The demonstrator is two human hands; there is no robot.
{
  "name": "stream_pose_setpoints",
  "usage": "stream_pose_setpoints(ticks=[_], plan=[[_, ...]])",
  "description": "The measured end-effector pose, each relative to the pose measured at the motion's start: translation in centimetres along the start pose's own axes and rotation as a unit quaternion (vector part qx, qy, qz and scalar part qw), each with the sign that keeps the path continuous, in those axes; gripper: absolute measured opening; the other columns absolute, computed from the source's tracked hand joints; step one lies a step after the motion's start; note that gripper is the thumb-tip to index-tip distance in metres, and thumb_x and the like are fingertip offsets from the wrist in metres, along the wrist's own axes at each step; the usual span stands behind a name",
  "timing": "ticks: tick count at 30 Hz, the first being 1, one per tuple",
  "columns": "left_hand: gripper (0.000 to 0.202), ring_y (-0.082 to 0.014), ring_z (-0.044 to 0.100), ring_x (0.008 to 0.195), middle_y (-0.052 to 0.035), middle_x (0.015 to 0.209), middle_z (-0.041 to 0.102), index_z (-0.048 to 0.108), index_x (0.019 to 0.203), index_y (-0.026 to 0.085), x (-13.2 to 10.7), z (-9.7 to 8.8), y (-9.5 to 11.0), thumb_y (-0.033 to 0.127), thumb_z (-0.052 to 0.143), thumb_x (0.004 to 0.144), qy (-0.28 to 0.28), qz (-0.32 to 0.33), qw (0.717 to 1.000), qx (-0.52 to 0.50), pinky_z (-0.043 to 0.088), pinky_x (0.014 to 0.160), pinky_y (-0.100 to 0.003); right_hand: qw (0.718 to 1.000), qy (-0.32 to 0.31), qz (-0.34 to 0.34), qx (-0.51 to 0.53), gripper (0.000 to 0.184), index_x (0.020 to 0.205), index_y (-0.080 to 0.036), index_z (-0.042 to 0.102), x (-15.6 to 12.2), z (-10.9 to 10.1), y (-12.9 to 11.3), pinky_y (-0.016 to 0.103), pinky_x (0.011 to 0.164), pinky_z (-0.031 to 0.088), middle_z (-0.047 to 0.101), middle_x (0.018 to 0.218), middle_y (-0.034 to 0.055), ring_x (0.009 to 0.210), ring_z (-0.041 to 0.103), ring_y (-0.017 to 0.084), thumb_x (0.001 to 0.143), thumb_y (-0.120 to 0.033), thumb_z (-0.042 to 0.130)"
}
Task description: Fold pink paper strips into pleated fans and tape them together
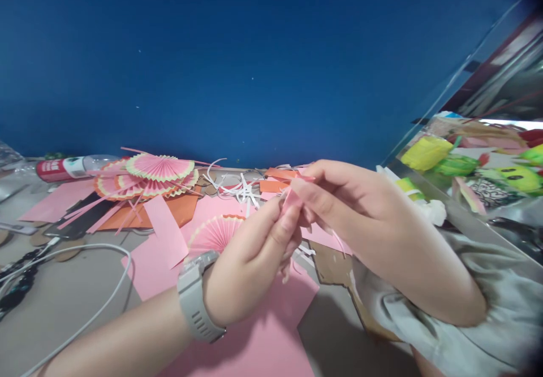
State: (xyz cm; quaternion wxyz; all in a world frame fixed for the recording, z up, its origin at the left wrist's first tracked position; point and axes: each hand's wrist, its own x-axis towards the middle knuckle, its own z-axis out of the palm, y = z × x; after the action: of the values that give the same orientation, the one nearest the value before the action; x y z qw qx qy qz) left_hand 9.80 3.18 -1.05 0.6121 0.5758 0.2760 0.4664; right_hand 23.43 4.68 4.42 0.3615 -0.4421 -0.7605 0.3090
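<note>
Both my hands meet at the centre, over pink paper sheets [271, 337] on the grey table. A small piece of pink paper [292, 200] is pinched between them, mostly covered by fingers. My left hand [250, 258], with a grey watch [197, 295] on its wrist, holds it from the left with the thumb on top. My right hand [360, 202] grips its upper end between thumb and forefinger. Beyond my left wrist lies a pleated pink paper fan [216, 233] with a pale scalloped edge.
Several pleated pink rosettes [161, 168] with paper strips pile up at back left, beside a bottle with a red label [63, 168]. A white cable [123, 278] curves at left. White strips [244, 190] and orange paper [275, 185] lie behind my hands. Bright green-yellow items [462, 162] sit at right.
</note>
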Motion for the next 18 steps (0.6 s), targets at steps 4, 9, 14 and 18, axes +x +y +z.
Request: stream_pose_setpoints(ticks=[4, 9, 14, 18], plan=[[0.025, -0.0064, 0.031, 0.048, 0.0054, 0.059, 0.034, 0.043, 0.081, 0.020, -0.5, 0.4, -0.4, 0.037, 0.031, 0.095, 0.008, 0.021, 1.000, -0.011, 0.031, 0.047, -0.022, 1.000, 0.014, -0.008, -0.004, 0.022, 0.072, -0.022, 0.055, -0.6, -0.2, -1.0, 0.020, 0.044, 0.041, 0.056, 0.063, -0.0021, 0.053, 0.053, 0.009, 0.088, -0.035, 0.047], [0.026, -0.0063, 0.038, 0.050, 0.0054, 0.058, 0.041, 0.043, 0.082, 0.020, -1.2, 0.7, -0.1, 0.038, 0.029, 0.095, -0.024, 0.013, 0.999, 0.038, 0.036, 0.055, -0.024, 1.000, 0.030, -0.006, 0.003, 0.026, 0.065, -0.023, 0.052, -1.0, -0.5, -1.5, 0.016, 0.035, 0.034, 0.049, 0.051, -0.0057, 0.040, 0.047, 0.006, 0.088, -0.033, 0.047], [0.032, -0.0072, 0.045, 0.055, 0.0040, 0.060, 0.045, 0.043, 0.075, 0.019, -1.6, 1.1, 1.1, 0.042, 0.032, 0.094, -0.006, -0.041, 0.997, 0.064, 0.041, 0.058, -0.024, 0.999, 0.046, 0.001, -0.018, 0.026, 0.065, -0.022, 0.048, -1.0, -0.3, -1.3, 0.015, 0.035, 0.034, 0.046, 0.049, -0.0069, 0.039, 0.045, 0.005, 0.088, -0.034, 0.047], [0.033, -0.0065, 0.045, 0.051, 0.0047, 0.056, 0.044, 0.046, 0.072, 0.019, -1.6, 1.2, 1.3, 0.038, 0.032, 0.094, 0.058, -0.021, 0.996, 0.062, 0.041, 0.057, -0.023, 0.996, 0.057, -0.020, -0.060, 0.027, 0.066, -0.023, 0.050, -1.1, 0.1, -1.4, 0.019, 0.036, 0.035, 0.048, 0.053, -0.0041, 0.042, 0.048, 0.008, 0.089, -0.038, 0.044]])
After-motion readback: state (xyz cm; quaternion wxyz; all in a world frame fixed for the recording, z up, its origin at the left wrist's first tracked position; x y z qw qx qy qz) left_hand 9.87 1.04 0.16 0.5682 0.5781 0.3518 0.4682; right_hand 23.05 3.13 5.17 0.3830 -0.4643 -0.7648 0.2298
